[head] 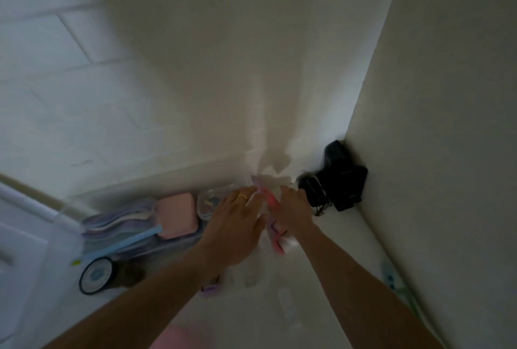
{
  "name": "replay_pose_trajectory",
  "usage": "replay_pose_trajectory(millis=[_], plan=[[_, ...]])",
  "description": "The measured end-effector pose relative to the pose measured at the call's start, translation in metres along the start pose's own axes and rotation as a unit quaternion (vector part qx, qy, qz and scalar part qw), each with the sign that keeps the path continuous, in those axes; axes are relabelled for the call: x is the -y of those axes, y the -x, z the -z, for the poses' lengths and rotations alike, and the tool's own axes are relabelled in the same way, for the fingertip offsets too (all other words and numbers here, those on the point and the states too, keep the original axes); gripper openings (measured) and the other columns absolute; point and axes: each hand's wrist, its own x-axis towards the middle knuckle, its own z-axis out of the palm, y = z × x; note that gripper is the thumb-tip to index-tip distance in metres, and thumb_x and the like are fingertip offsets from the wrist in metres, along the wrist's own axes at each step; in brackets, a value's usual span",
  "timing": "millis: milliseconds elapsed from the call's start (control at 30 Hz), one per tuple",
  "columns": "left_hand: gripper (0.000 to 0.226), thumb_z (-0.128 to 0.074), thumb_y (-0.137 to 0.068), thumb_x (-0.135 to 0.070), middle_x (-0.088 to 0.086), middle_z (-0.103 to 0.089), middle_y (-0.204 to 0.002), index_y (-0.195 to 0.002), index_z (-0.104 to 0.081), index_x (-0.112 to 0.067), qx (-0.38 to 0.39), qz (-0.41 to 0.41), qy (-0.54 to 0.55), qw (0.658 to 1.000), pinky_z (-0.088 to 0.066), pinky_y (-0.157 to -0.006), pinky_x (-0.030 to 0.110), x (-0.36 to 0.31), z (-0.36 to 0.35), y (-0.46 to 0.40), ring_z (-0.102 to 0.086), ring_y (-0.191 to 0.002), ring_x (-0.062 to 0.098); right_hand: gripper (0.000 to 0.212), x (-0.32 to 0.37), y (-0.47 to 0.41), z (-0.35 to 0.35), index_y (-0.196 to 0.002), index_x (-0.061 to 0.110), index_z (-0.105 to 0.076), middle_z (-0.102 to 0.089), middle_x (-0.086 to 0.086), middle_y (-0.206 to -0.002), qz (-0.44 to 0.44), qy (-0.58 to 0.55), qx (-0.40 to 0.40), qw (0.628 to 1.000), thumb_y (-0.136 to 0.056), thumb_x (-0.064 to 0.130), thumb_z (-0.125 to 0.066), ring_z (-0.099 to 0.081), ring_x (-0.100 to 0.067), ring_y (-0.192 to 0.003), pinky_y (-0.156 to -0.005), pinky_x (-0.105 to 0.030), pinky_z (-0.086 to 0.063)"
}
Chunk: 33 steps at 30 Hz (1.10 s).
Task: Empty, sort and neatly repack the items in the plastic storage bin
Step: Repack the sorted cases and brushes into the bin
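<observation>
The view is blurred. A clear plastic storage bin (84,208) stands on the floor at the lower left. It holds a pink square container (176,218), a small clear box (208,203), a blue strip (134,239) and a round black-rimmed item (96,274). My left hand (237,228), with a yellow ring, reaches over the bin's right end with its fingers stretched out. My right hand (293,208) curls around the top of a pink-and-white packet (275,229) that sits between the two hands. Whether the left fingers grip the packet is unclear.
A black object (345,178) with dark cables (314,197) sits in the corner where two pale walls meet. A power strip (390,277) lies along the right wall. A purple item (209,290) lies under my left forearm, and something pink (184,334) shows at the bottom edge.
</observation>
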Motion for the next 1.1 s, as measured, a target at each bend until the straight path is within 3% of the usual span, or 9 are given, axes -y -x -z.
replay_pose_trajectory(millis=[167,400,500,600,733,767,833,1000,1100], plan=[[0.039,-0.054,-0.091,-0.033,0.002,-0.056,-0.135,-0.128,-0.056,-0.021,-0.026,0.001,0.010,1.000,-0.036,-0.103,0.030,0.010,-0.009,0.001,-0.053,-0.120,0.022,0.044,-0.005,-0.034,-0.037,-0.119,0.017,-0.052,-0.063,-0.003,-0.112,0.007,0.077,0.083,0.994,-0.088,0.048,-0.060,-0.061,-0.026,-0.105,-0.083,-0.035,-0.050],[0.047,-0.046,-0.093,-0.041,0.003,-0.055,-0.140,-0.134,-0.055,-0.021,-0.036,-0.008,0.042,0.998,-0.034,-0.106,0.031,0.022,-0.010,0.006,-0.053,-0.125,0.023,0.022,-0.019,-0.015,0.001,-0.106,0.014,-0.060,-0.068,-0.006,-0.106,0.013,0.109,0.066,0.992,-0.095,0.030,-0.050,-0.063,-0.027,-0.101,-0.080,-0.034,-0.049],[0.051,-0.044,-0.093,-0.045,0.004,-0.058,-0.137,-0.137,-0.053,-0.021,-0.033,-0.011,0.071,0.997,-0.030,-0.107,0.030,0.029,0.007,0.013,-0.056,-0.123,0.026,0.019,-0.005,0.014,0.068,-0.091,0.018,-0.057,-0.066,-0.005,-0.086,-0.022,0.019,-0.019,0.999,-0.093,0.036,-0.052,-0.066,-0.030,-0.083,-0.070,-0.036,-0.053],[0.055,-0.050,-0.088,-0.057,-0.005,-0.060,-0.133,-0.137,-0.049,-0.032,0.028,0.032,0.215,0.976,-0.043,-0.106,0.037,0.041,0.040,0.018,-0.060,-0.118,0.017,0.024,0.045,0.049,0.140,-0.082,0.017,-0.054,-0.054,0.001,-0.070,-0.018,-0.008,-0.130,0.991,-0.090,0.039,-0.061,-0.052,-0.024,-0.066,-0.063,-0.031,-0.038],[0.065,-0.082,-0.070,-0.045,-0.008,-0.064,-0.124,-0.128,-0.053,-0.037,0.094,0.087,0.519,0.845,-0.052,-0.100,0.039,0.059,0.090,0.031,-0.064,-0.114,0.015,0.035,0.132,0.075,0.182,-0.081,0.013,-0.057,-0.056,0.002,-0.070,-0.036,-0.091,-0.193,0.976,-0.084,0.046,-0.068,-0.050,-0.019,-0.062,-0.063,-0.029,-0.034],[0.067,-0.086,-0.070,-0.033,-0.006,-0.065,-0.123,-0.129,-0.053,-0.032,0.102,0.076,0.550,0.826,-0.054,-0.097,0.036,0.064,0.100,0.036,-0.064,-0.112,0.017,0.034,0.151,0.077,0.176,-0.080,0.015,-0.058,-0.058,0.003,-0.070,-0.051,-0.126,-0.193,0.972,-0.083,0.047,-0.069,-0.053,-0.017,-0.063,-0.063,-0.028,-0.036],[0.071,-0.089,-0.071,-0.019,-0.005,-0.064,-0.120,-0.131,-0.051,-0.021,0.084,0.046,0.531,0.842,-0.053,-0.090,0.027,0.077,0.112,0.045,-0.064,-0.108,0.010,0.034,0.183,0.080,0.148,-0.084,0.015,-0.062,-0.063,0.002,-0.076,-0.094,-0.187,-0.177,0.962,-0.081,0.048,-0.070,-0.059,-0.017,-0.068,-0.066,-0.029,-0.044],[0.064,-0.084,-0.071,-0.031,0.007,-0.066,-0.116,-0.126,-0.056,-0.013,0.032,0.082,0.496,0.864,-0.055,-0.088,0.039,0.142,0.105,0.073,-0.065,-0.106,0.024,0.066,0.228,0.077,0.074,-0.098,0.014,-0.065,-0.071,-0.007,-0.094,-0.217,-0.391,-0.080,0.891,-0.055,0.063,-0.074,-0.069,-0.026,-0.086,-0.080,-0.046,-0.058],[0.055,-0.086,-0.075,-0.016,-0.002,-0.068,-0.108,-0.122,-0.058,-0.016,0.057,0.113,0.496,0.859,-0.054,-0.080,0.025,0.175,0.097,0.098,-0.065,-0.097,0.008,0.051,0.238,0.082,0.056,-0.114,0.007,-0.060,-0.071,-0.014,-0.103,-0.223,-0.515,0.016,0.828,-0.075,0.030,-0.083,-0.071,-0.027,-0.084,-0.071,-0.039,-0.062]])
